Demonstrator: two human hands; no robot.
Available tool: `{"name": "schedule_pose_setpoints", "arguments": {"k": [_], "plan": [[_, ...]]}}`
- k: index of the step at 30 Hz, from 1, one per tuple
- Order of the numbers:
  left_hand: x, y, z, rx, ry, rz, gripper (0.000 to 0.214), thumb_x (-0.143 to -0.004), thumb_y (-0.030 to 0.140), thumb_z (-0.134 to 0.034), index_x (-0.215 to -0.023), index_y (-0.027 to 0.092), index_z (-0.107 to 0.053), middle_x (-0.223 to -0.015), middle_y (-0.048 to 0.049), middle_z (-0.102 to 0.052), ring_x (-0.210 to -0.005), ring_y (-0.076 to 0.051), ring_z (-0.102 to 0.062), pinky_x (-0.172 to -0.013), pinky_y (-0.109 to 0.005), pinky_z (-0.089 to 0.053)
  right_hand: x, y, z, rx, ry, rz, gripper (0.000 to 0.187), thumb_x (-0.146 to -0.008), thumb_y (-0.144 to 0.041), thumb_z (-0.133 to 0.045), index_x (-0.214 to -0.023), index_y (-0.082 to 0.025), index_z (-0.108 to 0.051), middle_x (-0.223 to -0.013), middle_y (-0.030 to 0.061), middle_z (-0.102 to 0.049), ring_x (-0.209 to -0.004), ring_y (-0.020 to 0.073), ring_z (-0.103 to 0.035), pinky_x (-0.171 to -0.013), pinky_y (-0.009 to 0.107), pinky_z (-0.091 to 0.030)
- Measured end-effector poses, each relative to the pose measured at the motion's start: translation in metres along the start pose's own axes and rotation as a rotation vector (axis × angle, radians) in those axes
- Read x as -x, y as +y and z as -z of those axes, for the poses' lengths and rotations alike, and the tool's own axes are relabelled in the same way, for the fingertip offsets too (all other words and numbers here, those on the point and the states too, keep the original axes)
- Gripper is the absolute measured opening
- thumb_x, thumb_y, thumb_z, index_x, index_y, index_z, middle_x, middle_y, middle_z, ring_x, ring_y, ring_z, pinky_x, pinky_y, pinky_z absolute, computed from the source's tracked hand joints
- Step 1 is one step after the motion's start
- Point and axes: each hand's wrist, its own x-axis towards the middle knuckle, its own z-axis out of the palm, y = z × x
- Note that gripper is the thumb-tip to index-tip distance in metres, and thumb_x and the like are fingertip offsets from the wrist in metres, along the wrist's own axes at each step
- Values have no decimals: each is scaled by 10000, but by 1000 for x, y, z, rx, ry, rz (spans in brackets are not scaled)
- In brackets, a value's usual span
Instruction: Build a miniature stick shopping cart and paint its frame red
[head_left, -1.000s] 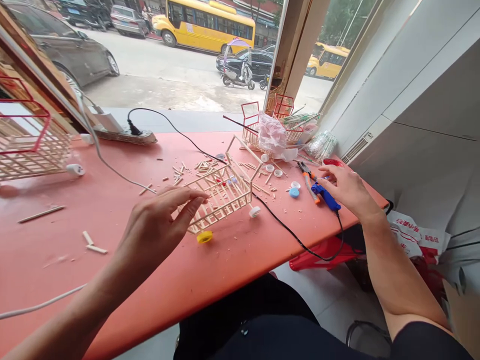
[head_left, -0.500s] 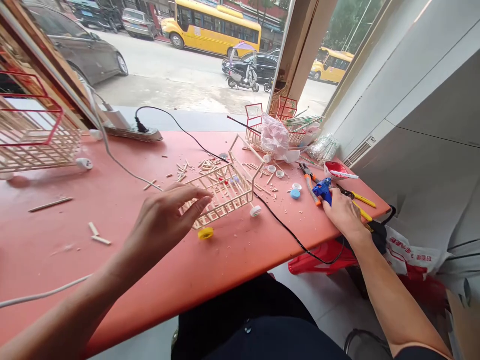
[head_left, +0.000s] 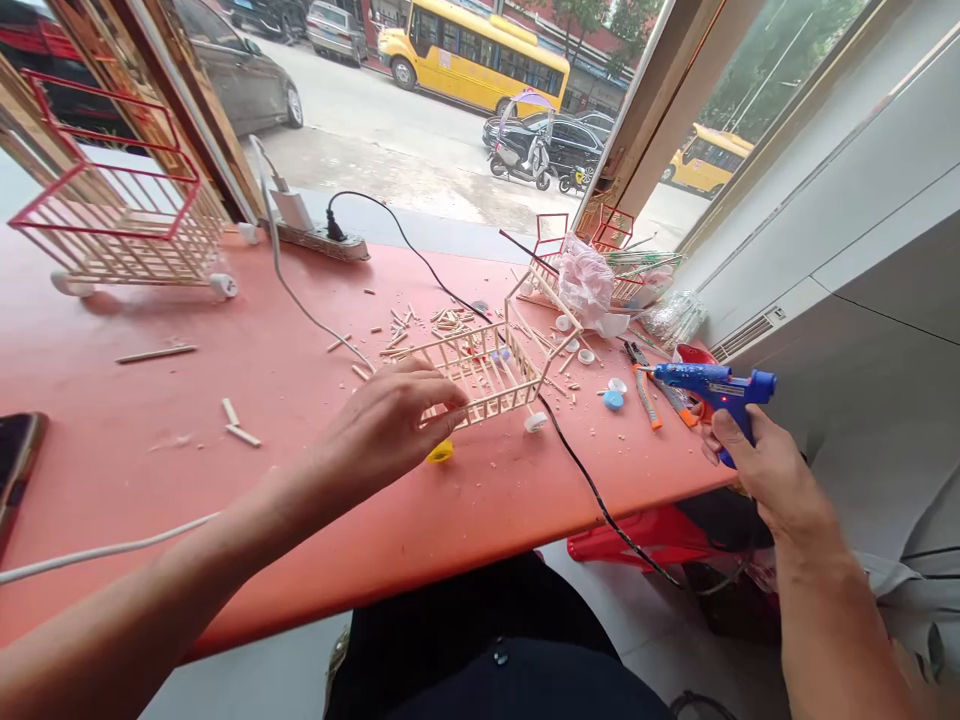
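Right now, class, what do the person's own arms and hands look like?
The left hand and right hand wear no gloves; no rings or watch show. The left forearm and right forearm are bare; no sleeves are in view.

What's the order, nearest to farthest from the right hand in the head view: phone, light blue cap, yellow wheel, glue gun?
1. Glue gun: held in the right hand.
2. Light blue cap: on the table, left of the gun.
3. Yellow wheel: farther left, beside the left hand.
4. Phone: far left, partly cut off.
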Motion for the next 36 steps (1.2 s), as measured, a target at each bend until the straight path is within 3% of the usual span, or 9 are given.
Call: {"name": "schedule_pose_setpoints", "arguments": {"k": [2, 4, 8, 11, 15, 18, 28, 36], "plan": [[0, 0, -3, -10, 25, -27, 321, -1001, 269, -580, -747, 217, -770, -795, -64, -785, -815, -219, -716, -756, -316, -522, 4, -33, 10, -178, -148, -49, 626, -871, -844, -732, -930, -220, -731, -729, 51, -671, -562, 166, -569, -542, 326, -495], [1, 1, -5, -25, 49, -42, 345, -1005, 244, -569, -718, 211, -756, -789, -68, -783, -795, -216, -708, -744, -317, -516, 8, -63, 15, -228, -240, 7, 617, -853, -835, -762, -949, -225, -776, -745, 63, -704, -581, 176, -580, -524, 324, -496], [2, 4, -7, -49, 74, -36, 340, -1000, 206, -575, -716, 210, -762, -808, -74, -794, -808, -222, -719, -722, -318, -509, 18, -96, 2, -276, -292, 118, 497, -943, -721, -759, -955, -229, -825, -938, 90, -812, -651, 156, -644, -603, 298, -573], [3, 8, -8, -42, 118, -39, 335, -994, 191, -584, -712, 210, -764, -810, -72, -798, -788, -216, -723, -721, -316, -512, 34, -94, -26, -330, -203, 210, 397, -980, -624, -773, -1003, -232, -836, -917, 72, -821, -701, 168, -709, -615, 276, -602], [3, 11, -8, -1, 218, -23, 283, -998, 216, -599, -804, 212, -805, -841, -64, -818, -808, -220, -750, -744, -314, -531, 56, -82, -65, -344, -200, 314, 366, -1017, -563, -745, -1079, -215, -838, -922, 91, -839, -732, 213, -758, -669, 336, -649], [2, 13, -6, 29, 258, 10, 253, -995, 243, -609, -873, 213, -828, -858, -57, -829, -791, -212, -760, -741, -307, -538, 64, -81, -84, -337, -185, 315, 368, -1038, -556, -711, -1086, -209, -824, -921, 92, -840, -730, 220, -764, -729, 377, -669], [1, 17, -4, 47, 266, 64, 277, -982, 278, -603, -895, 226, -860, -846, -55, -844, -783, -217, -776, -757, -308, -566, 68, -86, -106, -218, -131, 313, 376, -997, -598, -720, -1027, -236, -816, -910, 104, -855, -825, 301, -817, -801, 459, -690], [2, 19, -2, 46, 253, 86, 256, -975, 263, -620, -913, 224, -866, -858, -54, -848, -799, -225, -787, -779, -310, -577, 65, -87, -116, -208, -140, 321, 362, -1004, -564, -709, -1015, -217, -809, -918, 119, -866, -818, 303, -834, -807, 443, -695]]}}
